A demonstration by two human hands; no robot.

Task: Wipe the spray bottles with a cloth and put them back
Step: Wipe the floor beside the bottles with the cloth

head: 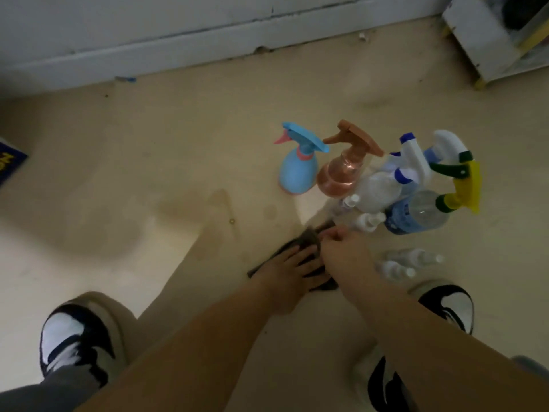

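Note:
A dark grey cloth (pixel 300 237) lies on the beige floor. My left hand (pixel 292 269) rests flat on it with fingers spread. My right hand (pixel 341 251) pinches the cloth's far edge. Behind the cloth stand several spray bottles: a blue one with a pink nozzle (pixel 297 171), a clear pink one with a brown trigger (pixel 341 173), a clear one with a white and blue trigger (pixel 383 188), and a blue-labelled one with a yellow and green trigger (pixel 421 215). Small white-capped bottles (pixel 367 221) stand in front of them. Two more small bottles (pixel 401 264) lie right of my right hand.
My two black-and-white sneakers, left (pixel 77 340) and right (pixel 448 304), stand on either side of my arms. A white wall with baseboard (pixel 148 52) runs along the back. A white cabinet with yellow feet (pixel 487 40) sits at the top right. A blue item (pixel 9 165) lies at the left edge.

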